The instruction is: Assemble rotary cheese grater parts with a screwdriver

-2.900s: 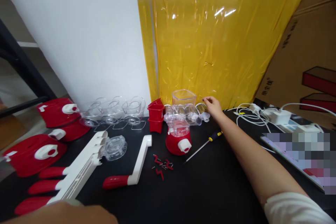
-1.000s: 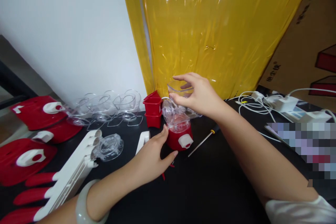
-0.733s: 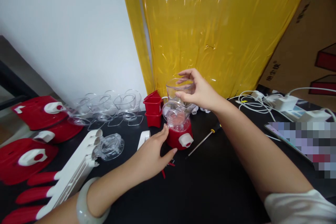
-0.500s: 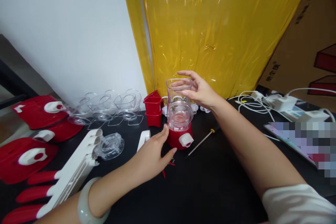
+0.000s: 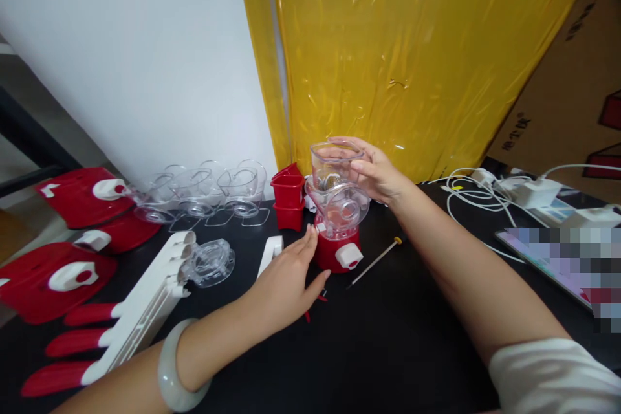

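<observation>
A small red base (image 5: 330, 252) with a white knob (image 5: 349, 256) stands upright on the black table. On top of it sits a clear plastic hopper (image 5: 334, 204) with a wide open mouth. My right hand (image 5: 376, 171) is wrapped round the hopper's upper right side, thumb in front and fingers behind the clear wall. My left hand (image 5: 294, 278) lies along the left side of the base, fingers stretched out and thumb apart, the fingertips against or very near the red body. Whether the hopper is seated fully in the base cannot be seen.
Stacked red containers (image 5: 288, 197) and several clear hoppers (image 5: 237, 187) stand behind on the left. Larger red housings (image 5: 92, 197) and white parts with red ends (image 5: 140, 304) lie left. A screwdriver (image 5: 376, 262), white cables (image 5: 466, 187) and a tablet (image 5: 543, 265) are on the right.
My right hand has turned the clear hopper on the base, so its mouth looks wider and its bulge faces more right. My left hand stays beside the base. The view has shifted slightly.
</observation>
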A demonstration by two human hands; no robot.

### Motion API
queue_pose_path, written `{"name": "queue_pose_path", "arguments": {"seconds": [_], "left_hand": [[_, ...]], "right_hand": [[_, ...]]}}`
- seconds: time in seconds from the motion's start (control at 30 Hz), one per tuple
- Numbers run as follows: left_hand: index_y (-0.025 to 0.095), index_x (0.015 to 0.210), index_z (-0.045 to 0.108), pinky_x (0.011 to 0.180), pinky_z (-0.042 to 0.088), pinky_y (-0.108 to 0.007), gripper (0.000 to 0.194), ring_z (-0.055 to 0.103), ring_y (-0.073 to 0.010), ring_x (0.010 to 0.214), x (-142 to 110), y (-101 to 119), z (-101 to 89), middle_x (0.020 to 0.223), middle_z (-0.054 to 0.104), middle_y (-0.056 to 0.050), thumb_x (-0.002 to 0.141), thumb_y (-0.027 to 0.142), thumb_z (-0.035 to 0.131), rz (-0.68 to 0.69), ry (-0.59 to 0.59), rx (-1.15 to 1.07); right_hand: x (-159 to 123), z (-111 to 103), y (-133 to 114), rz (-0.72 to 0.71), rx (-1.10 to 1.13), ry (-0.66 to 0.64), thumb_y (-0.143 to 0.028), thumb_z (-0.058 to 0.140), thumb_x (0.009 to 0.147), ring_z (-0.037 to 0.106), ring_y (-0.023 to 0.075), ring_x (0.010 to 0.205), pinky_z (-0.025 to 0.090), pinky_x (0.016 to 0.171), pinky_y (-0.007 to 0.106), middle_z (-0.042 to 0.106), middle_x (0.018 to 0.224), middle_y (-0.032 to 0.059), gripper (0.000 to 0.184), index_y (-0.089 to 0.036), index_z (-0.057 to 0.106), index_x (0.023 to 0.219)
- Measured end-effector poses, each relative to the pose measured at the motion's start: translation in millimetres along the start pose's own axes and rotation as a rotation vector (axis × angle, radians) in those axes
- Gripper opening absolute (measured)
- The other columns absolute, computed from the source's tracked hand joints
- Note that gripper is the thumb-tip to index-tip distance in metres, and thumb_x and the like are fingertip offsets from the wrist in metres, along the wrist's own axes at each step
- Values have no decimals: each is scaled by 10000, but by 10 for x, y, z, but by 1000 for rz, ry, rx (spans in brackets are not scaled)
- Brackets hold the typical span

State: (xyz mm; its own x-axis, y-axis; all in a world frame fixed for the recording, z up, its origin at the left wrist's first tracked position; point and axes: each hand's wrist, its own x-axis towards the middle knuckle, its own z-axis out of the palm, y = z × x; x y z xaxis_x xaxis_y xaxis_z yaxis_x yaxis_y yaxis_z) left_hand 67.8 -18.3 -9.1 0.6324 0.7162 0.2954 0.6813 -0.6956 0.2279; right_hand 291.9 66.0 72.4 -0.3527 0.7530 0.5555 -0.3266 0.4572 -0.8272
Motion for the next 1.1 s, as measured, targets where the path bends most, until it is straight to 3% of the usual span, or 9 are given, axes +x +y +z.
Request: {"name": "queue_pose_path", "arguments": {"seconds": [0.23, 0.57, 0.8, 1.0, 1.1], "left_hand": [[3, 1456, 337, 1094, 420, -449, 666, 438, -295, 1355, 9, 11, -7, 1485, 384, -247, 918, 364, 490, -1, -26, 91], [81, 1450, 400, 1118, 388, -449, 648, 427, -284, 1365, 27, 26, -136, 1494, 401, -196, 923, 450, 476, -60, -28, 50], [123, 1447, 422, 1119, 395, -433, 663, 453, -260, 1350, 61, -9, -275, 1487, 425, -147, 910, 507, 483, -129, 62, -25], [180, 1455, 416, 1006, 513, -456, 646, 500, -288, 1308, 56, -61, -238, 1469, 459, -123, 886, 454, 552, -89, 129, -89], [213, 1390, 504, 938, 563, -427, 542, 560, -272, 1249, 62, -50, -233, 1411, 538, -98, 881, 381, 584, -44, 231, -161]], "right_hand": [[-34, 32, -49, 14, 33, 3, -497, 797, 645, 605, 250, 1180, 458, 1017, 493, 671, 1212, 85, 561, -248, 597, 1106], [-64, 90, -184, 25, -1, 54, -550, 784, 627, 592, 263, 1195, 487, 986, 483, 660, 1228, 83, 590, -253, 610, 1105], [10, 85, -183, 32, 3, 261, -658, 643, 713, 613, 263, 1152, 543, 917, 427, 697, 1121, 81, 547, -254, 612, 1081], [50, -153, -243, 139, 7, 401, -737, 501, 751, 574, 274, 1199, 537, 901, 418, 666, 1184, 82, 548, -256, 589, 999], [48, -255, -294, 184, 91, 459, -721, 474, 774, 539, 274, 1243, 514, 933, 447, 652, 1220, 66, 507, -262, 579, 963]]}}
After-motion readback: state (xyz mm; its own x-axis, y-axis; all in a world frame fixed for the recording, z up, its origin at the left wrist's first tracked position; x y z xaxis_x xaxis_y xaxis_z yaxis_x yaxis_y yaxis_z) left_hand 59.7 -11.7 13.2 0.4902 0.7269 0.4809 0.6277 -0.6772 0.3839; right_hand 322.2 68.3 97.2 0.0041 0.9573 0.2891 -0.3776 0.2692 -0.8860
